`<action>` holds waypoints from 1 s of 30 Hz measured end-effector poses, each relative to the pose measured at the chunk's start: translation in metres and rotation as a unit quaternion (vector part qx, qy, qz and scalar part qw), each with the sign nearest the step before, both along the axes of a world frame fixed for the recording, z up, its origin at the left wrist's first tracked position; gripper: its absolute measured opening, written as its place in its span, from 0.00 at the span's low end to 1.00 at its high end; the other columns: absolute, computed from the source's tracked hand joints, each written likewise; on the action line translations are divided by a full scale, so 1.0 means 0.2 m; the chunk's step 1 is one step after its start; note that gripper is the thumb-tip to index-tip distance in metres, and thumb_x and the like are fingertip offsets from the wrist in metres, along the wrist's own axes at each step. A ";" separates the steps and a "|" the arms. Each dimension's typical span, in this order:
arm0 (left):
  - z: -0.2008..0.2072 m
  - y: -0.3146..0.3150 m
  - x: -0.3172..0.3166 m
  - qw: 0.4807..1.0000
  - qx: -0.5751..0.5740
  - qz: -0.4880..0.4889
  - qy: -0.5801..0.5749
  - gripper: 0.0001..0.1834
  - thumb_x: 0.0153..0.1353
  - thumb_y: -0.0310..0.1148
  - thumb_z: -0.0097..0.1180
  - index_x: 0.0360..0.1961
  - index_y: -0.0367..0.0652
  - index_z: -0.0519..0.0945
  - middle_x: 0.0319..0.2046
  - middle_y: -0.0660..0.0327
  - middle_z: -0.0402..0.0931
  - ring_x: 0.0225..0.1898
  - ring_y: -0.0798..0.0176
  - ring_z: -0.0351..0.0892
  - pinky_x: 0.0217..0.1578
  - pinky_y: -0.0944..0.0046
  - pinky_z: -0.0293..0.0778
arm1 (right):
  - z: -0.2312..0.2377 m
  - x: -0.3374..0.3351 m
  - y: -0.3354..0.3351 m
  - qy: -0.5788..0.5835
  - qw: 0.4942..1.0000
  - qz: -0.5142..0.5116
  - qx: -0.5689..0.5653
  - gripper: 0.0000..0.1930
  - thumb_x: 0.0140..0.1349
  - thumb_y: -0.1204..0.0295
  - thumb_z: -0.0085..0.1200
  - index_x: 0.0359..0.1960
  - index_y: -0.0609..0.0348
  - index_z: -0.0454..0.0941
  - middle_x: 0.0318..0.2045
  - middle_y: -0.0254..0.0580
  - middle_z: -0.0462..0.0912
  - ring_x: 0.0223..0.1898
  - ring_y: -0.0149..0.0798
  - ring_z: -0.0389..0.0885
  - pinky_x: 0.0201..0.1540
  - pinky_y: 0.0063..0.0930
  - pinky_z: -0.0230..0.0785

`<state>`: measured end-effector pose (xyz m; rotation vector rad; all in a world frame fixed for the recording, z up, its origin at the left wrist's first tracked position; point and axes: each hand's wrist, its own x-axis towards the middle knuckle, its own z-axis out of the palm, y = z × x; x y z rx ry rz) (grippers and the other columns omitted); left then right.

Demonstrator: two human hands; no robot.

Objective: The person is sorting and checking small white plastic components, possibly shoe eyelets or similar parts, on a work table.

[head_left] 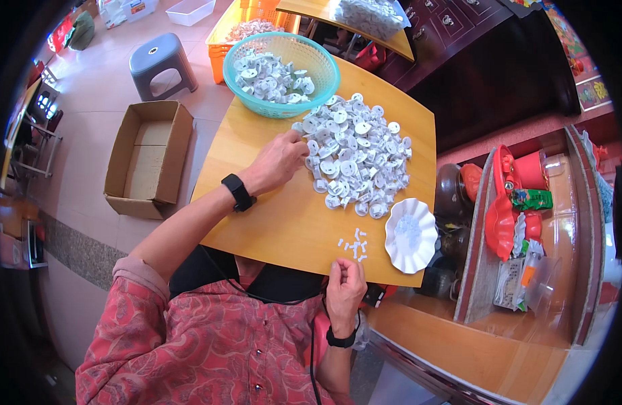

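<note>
My left hand (pixel 282 162) reaches to the left edge of a heap of white plastic parts (pixel 355 152), round-based pieces with holes. Its fingers are bent together against the nearest parts, and what sits between the fingertips is hidden. Close to the table's front edge, my right hand (pixel 345 290) has thumb and forefinger pressed together. Anything in that pinch is too small to make out. Just beyond it lie several small white pins (pixel 356 244). To their right a white scalloped dish (pixel 427 237) holds a mound of tiny whitish pieces.
A turquoise basket (pixel 324 67) of similar white parts stands at the far left of the wooden table (pixel 257 216). On the floor to the left are an open cardboard box (pixel 115 169) and a grey stool (pixel 156 52). Orange crates (pixel 218 57) stand behind; a cluttered shelf (pixel 469 270) is at right.
</note>
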<state>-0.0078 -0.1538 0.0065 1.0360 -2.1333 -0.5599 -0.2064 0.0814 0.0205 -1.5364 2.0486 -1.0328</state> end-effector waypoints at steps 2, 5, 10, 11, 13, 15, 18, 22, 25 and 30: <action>0.02 0.05 0.01 1.000 0.012 -0.010 -0.006 0.07 0.56 0.25 0.60 0.35 0.34 0.79 0.37 0.48 0.76 0.39 0.44 0.77 0.40 0.53 0.75 | -0.01 -0.01 -0.02 0.060 0.998 0.006 -0.015 0.05 0.63 0.79 0.55 0.40 0.65 0.78 0.35 0.50 0.77 0.36 0.49 0.80 0.38 0.40 0.73; 0.02 0.15 0.05 0.998 0.041 -0.008 -0.042 0.07 0.56 0.26 0.61 0.35 0.34 0.79 0.37 0.48 0.76 0.39 0.44 0.77 0.40 0.53 0.75 | 0.00 0.01 -0.08 0.145 0.988 0.017 -0.056 0.09 0.62 0.80 0.55 0.44 0.64 0.79 0.37 0.48 0.76 0.38 0.49 0.79 0.39 0.41 0.73; 0.10 0.31 0.11 0.995 0.092 0.002 -0.035 0.09 0.56 0.28 0.62 0.36 0.34 0.80 0.34 0.47 0.76 0.35 0.45 0.79 0.38 0.53 0.76 | -0.02 0.02 -0.09 0.240 0.970 0.036 -0.021 0.13 0.62 0.81 0.53 0.47 0.63 0.81 0.37 0.49 0.73 0.38 0.51 0.77 0.40 0.42 0.71; 0.11 0.34 0.12 0.993 0.116 0.008 0.009 0.10 0.56 0.29 0.62 0.37 0.33 0.81 0.31 0.46 0.77 0.32 0.45 0.79 0.36 0.52 0.75 | -0.02 0.03 -0.08 0.263 0.963 0.046 -0.022 0.13 0.61 0.81 0.53 0.48 0.64 0.81 0.37 0.49 0.73 0.38 0.51 0.76 0.40 0.42 0.71; 0.16 0.41 0.13 0.985 0.163 0.024 0.051 0.13 0.58 0.31 0.63 0.40 0.33 0.81 0.32 0.48 0.78 0.31 0.50 0.80 0.34 0.56 0.77 | -0.01 0.04 -0.06 0.253 0.965 0.063 -0.019 0.14 0.60 0.81 0.54 0.48 0.64 0.81 0.37 0.49 0.73 0.38 0.51 0.76 0.41 0.42 0.71; 0.17 0.48 0.12 0.972 0.211 0.042 0.092 0.15 0.61 0.33 0.63 0.43 0.32 0.81 0.32 0.50 0.80 0.29 0.56 0.82 0.32 0.60 0.78 | 0.02 0.06 -0.02 0.241 0.967 0.080 -0.014 0.15 0.59 0.81 0.55 0.48 0.65 0.80 0.37 0.50 0.73 0.39 0.51 0.76 0.42 0.43 0.70; 0.15 0.59 0.10 0.823 0.464 0.032 0.327 0.16 0.67 0.35 0.60 0.48 0.31 0.80 0.35 0.57 0.82 0.32 0.70 0.83 0.31 0.71 0.81 | 0.08 0.08 0.02 0.236 0.963 0.130 -0.006 0.16 0.56 0.83 0.55 0.48 0.67 0.80 0.38 0.49 0.73 0.40 0.50 0.76 0.45 0.43 0.70; 0.11 0.68 0.07 0.761 0.506 0.030 0.404 0.16 0.68 0.34 0.59 0.49 0.32 0.79 0.35 0.58 0.81 0.32 0.69 0.84 0.33 0.70 0.82 | 0.07 0.10 0.05 0.248 0.959 0.139 -0.019 0.18 0.52 0.82 0.60 0.47 0.65 0.81 0.39 0.48 0.74 0.41 0.49 0.76 0.46 0.42 0.69; 0.10 0.70 0.07 0.722 0.541 0.011 0.431 0.16 0.68 0.33 0.58 0.50 0.32 0.79 0.36 0.59 0.82 0.33 0.68 0.84 0.35 0.71 0.82 | 0.01 0.07 0.08 0.254 0.956 0.137 -0.049 0.17 0.52 0.83 0.62 0.45 0.64 0.80 0.38 0.47 0.75 0.40 0.49 0.76 0.45 0.40 0.70; 0.03 0.73 0.09 0.664 0.564 -0.025 0.490 0.16 0.71 0.34 0.54 0.53 0.34 0.79 0.44 0.56 0.81 0.40 0.69 0.82 0.43 0.70 0.80 | -0.02 0.08 0.09 0.223 0.962 0.138 -0.074 0.11 0.55 0.84 0.61 0.40 0.64 0.78 0.34 0.47 0.76 0.38 0.51 0.78 0.41 0.39 0.72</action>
